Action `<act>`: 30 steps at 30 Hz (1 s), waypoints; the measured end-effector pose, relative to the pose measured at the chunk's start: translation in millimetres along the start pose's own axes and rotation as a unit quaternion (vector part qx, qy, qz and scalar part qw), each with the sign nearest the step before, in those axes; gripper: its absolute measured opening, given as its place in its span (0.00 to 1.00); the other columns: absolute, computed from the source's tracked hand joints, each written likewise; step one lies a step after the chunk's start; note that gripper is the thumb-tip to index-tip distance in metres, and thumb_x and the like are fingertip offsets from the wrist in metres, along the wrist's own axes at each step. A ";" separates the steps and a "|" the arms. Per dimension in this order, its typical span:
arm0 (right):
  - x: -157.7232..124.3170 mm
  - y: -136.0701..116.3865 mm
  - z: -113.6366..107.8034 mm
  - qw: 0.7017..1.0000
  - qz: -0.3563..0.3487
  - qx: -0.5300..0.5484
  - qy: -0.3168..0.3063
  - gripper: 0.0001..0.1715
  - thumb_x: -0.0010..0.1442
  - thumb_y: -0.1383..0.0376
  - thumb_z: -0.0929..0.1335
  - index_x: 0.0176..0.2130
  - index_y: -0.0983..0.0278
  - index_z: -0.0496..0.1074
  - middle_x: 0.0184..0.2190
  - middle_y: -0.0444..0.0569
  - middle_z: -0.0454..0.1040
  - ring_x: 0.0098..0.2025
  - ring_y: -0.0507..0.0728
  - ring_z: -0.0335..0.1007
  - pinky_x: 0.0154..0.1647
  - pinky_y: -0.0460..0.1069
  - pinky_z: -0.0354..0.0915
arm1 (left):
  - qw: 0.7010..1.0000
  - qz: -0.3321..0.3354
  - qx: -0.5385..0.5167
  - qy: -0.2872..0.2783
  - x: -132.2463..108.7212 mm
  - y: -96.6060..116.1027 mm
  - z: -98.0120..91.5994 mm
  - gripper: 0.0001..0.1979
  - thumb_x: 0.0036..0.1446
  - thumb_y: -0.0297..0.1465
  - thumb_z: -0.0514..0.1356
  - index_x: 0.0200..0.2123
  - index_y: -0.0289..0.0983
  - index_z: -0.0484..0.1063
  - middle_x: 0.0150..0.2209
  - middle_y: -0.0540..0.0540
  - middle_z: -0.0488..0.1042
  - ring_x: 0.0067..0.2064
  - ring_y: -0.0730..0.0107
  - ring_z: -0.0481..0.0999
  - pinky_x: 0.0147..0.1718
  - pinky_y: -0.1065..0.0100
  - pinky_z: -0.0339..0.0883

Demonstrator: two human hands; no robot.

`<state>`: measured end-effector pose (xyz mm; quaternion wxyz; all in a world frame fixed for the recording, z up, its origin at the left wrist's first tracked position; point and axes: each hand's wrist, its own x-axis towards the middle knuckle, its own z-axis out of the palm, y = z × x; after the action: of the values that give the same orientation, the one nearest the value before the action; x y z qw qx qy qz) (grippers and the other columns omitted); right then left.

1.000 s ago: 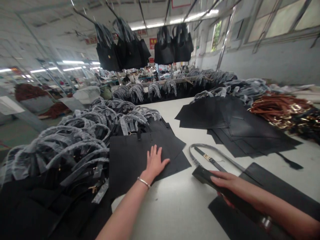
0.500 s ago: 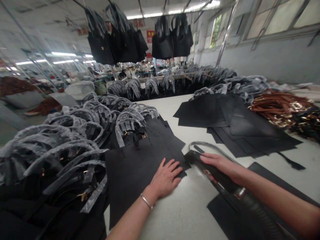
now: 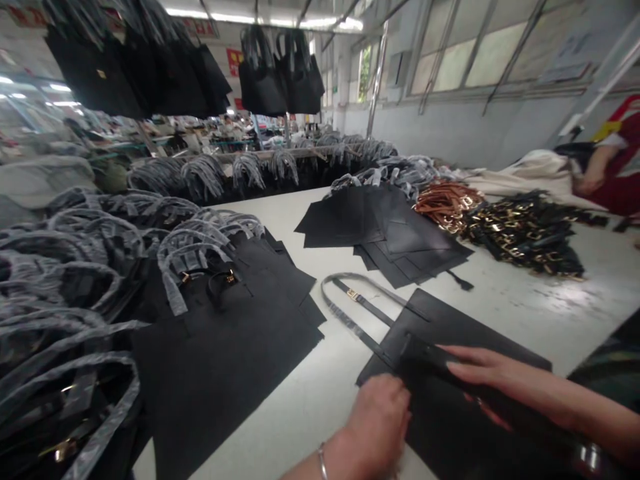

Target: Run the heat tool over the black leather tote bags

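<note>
Left hand (image 3: 377, 423), right hand (image 3: 493, 373) now at black panel (image 3: 465, 320) edge

A leather bag factory floor, black tote bags (image 3: 265, 77) hanging overhead, long white cutting table (image 3: 565, 293), stacked black leather panels (image 3: 385, 233), workers' benches (image 3: 225, 137) beyond

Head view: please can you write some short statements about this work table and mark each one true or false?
1. The left hand wears a metal bangle on its wrist. True.
2. The right hand lies on a brown strap. False: it lies on a black panel.
3. A strap with a gold buckle lies on the white table. True.
4. Brown straps hang overhead. False: black bags hang there, and the brown straps lie in a pile on the table.
5. A co-worker in red is at the right edge of the view. True.
</note>
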<state>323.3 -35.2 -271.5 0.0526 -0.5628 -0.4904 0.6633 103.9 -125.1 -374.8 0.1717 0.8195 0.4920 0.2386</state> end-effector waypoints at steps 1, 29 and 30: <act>-0.4 6.6 1.5 1.000 0.002 -0.002 -0.018 0.50 0.54 0.46 0.70 0.66 0.62 0.53 0.24 0.45 0.74 0.17 0.51 0.68 0.14 0.42 0.62 | 1.000 0.022 0.006 0.010 -3.7 7.5 13.5 0.12 0.60 0.31 0.57 0.47 0.36 0.70 0.50 0.41 0.73 0.52 0.58 0.70 0.55 0.58 0.65; 7.8 2.1 21.1 0.992 -0.010 -0.067 -0.105 0.39 0.58 0.47 0.68 0.61 0.63 0.62 0.22 0.42 0.71 0.15 0.49 0.66 0.12 0.41 0.61 | 0.993 0.110 0.041 0.014 -17.3 22.9 17.9 0.11 0.63 0.25 0.53 0.47 0.31 0.70 0.46 0.39 0.74 0.49 0.62 0.72 0.52 0.65 0.67; 12.4 -2.1 24.5 0.992 -0.019 -0.066 -0.105 0.38 0.58 0.48 0.68 0.61 0.63 0.62 0.22 0.42 0.71 0.15 0.49 0.67 0.12 0.41 0.61 | 0.993 0.112 0.035 0.013 -17.7 23.3 18.0 0.12 0.62 0.25 0.53 0.47 0.31 0.70 0.47 0.39 0.74 0.50 0.62 0.72 0.53 0.65 0.67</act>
<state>298.2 -40.9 -281.5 -0.0241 -0.4827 -0.5461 0.6843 123.8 -152.3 -381.6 0.1089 0.8717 0.4075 0.2496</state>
